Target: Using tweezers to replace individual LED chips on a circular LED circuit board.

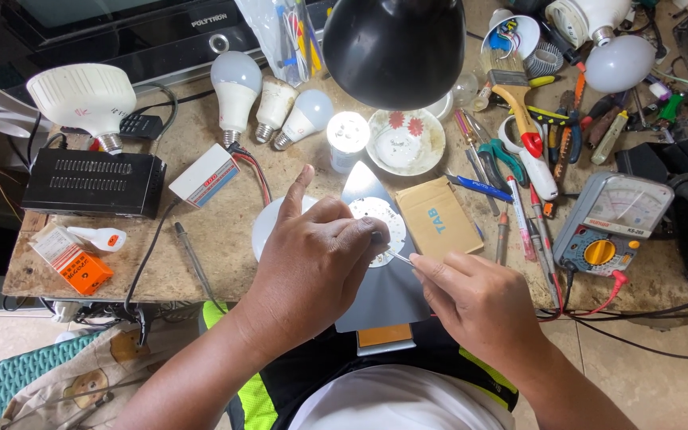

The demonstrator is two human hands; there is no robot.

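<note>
My left hand (316,259) rests over a round white lamp board (380,219) and presses it down onto a grey metal plate (388,291), thumb raised. A white round lamp cover (267,227) shows from under the hand at its left. My right hand (475,302) pinches a thin metal tool (400,256) whose tip touches the board next to my left fingertips. What the tool is exactly cannot be told.
Several white bulbs (236,91) stand at the back beside a black lamp shade (396,48) and a patterned bowl (406,142). A multimeter (611,223) lies right, with pens, pliers and a paintbrush (515,99). A black box (93,183) and orange carton (69,259) sit left.
</note>
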